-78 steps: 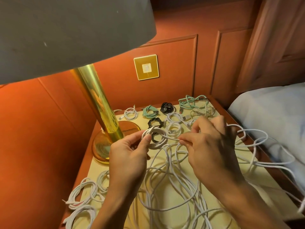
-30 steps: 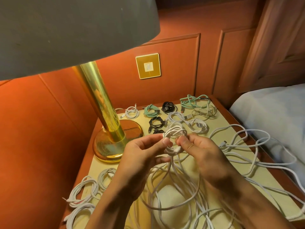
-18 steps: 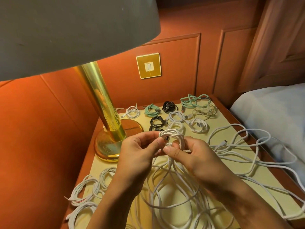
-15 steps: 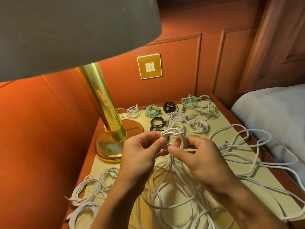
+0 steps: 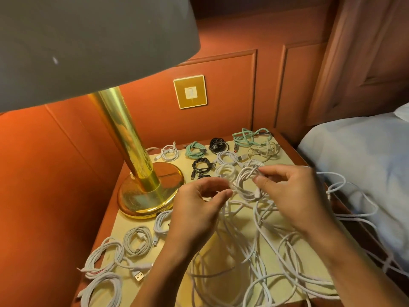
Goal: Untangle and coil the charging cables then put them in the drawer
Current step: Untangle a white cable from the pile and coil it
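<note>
Coiling step: right hand (image 5: 294,196) pinches the white cable coil (image 5: 244,181); left hand (image 5: 197,209) curls beside it, grip unclear. Next, it likely needs wrapping tight.

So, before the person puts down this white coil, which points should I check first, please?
1. Right hand pinches the white coil: ok.
2. Left hand grips the coil as well: cannot tell; its fingers end at the coil's edge.
3. Coil separated from the loose white tangle: cannot tell.
4. Drawer visible and open: not ok; none in view.
5. All cables coiled: not ok; the tangle lies across the nightstand and reaches toward the bed.
</note>
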Demonstrator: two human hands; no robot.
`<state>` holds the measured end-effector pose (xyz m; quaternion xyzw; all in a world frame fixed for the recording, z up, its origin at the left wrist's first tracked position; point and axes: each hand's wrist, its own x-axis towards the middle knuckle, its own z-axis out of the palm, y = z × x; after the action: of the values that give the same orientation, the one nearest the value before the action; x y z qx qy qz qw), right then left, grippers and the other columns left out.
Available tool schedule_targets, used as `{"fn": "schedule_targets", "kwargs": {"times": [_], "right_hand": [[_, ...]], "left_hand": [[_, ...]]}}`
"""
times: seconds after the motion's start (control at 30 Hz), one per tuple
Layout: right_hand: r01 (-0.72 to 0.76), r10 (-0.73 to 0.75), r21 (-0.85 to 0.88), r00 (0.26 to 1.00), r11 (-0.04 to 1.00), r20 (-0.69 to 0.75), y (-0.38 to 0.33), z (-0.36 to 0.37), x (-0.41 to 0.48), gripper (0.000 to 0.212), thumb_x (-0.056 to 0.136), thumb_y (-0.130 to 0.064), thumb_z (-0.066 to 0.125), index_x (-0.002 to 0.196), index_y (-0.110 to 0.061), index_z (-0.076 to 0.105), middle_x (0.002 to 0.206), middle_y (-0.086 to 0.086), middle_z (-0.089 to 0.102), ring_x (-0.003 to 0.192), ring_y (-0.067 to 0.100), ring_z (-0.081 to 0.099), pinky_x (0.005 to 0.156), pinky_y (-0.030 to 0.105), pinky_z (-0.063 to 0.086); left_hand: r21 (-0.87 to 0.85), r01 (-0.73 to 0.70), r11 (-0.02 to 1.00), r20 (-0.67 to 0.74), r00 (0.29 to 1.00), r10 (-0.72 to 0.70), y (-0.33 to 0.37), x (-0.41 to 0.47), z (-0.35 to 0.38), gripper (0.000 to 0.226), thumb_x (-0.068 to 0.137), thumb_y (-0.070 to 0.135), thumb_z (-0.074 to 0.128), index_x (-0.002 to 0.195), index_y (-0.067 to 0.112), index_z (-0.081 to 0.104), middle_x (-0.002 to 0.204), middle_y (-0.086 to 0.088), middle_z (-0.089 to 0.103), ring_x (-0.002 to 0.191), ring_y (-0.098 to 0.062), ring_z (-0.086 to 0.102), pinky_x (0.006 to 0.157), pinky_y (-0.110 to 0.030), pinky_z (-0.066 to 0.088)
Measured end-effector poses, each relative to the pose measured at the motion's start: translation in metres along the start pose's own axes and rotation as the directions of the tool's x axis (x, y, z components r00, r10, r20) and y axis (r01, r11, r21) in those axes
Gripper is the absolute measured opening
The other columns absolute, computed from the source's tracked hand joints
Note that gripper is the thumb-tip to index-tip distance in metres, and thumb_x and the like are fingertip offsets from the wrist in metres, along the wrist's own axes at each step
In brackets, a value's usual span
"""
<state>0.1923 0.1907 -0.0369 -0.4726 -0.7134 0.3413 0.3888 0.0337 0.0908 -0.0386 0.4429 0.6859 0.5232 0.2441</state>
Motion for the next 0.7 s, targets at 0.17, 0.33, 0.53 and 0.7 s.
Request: {"fn": "schedule_targets", "kwargs": {"times": [0.17,0.33,0.53,0.7], "right_hand": [[-0.166,0.169,-0.056,0.985,0.984,0.036,0.024,-0.038,0.052,0.023,0.076,-0.038,0.087,0.091,-0.023,0.082,0.081,-0.006,0.076,0.080,0.015,0.071,0.083,0.038,0.059],[-0.332,0.329,-0.135,0.943,0.934,-0.043,0.051,-0.053,0.111,0.031,0.075,-0.040,0.087,0.089,-0.014,0.079,0.082,0.007,0.075,0.076,0.027,0.071,0.074,0.044,0.062],[-0.417,0.428,-0.242,0.904,0.876,-0.010,0.066,-0.040,0.143,0.058,0.077,-0.046,0.086,0.111,-0.002,0.067,0.095,0.011,0.073,0.065,0.024,0.070,0.050,0.027,0.049],[-0.324,0.374,-0.345,0.923,0.881,0.087,0.073,-0.034,0.149,0.047,0.083,-0.049,0.079,0.103,-0.008,0.069,0.097,0.008,0.070,0.075,0.025,0.068,0.062,0.031,0.054]], "left_hand": [[0.173,-0.091,0.981,0.010,0.996,0.091,-0.005,0.002,0.011,0.016,0.093,0.028,0.073,0.108,0.031,0.076,0.100,0.021,0.073,0.093,0.005,0.066,0.074,-0.016,0.055],[0.242,-0.113,0.964,0.037,0.994,0.108,-0.010,0.007,0.022,0.018,0.094,0.029,0.070,0.111,0.034,0.074,0.106,0.020,0.070,0.092,0.006,0.064,0.074,-0.017,0.053],[0.271,-0.109,0.956,0.057,0.994,0.097,-0.017,0.011,0.026,0.020,0.094,0.023,0.071,0.110,0.034,0.074,0.105,0.019,0.070,0.090,0.006,0.063,0.071,-0.016,0.052],[0.290,-0.130,0.948,0.084,0.990,0.111,-0.021,0.011,0.025,0.024,0.093,0.018,0.071,0.110,0.034,0.075,0.107,0.022,0.070,0.098,0.005,0.063,0.079,-0.023,0.055]]}}
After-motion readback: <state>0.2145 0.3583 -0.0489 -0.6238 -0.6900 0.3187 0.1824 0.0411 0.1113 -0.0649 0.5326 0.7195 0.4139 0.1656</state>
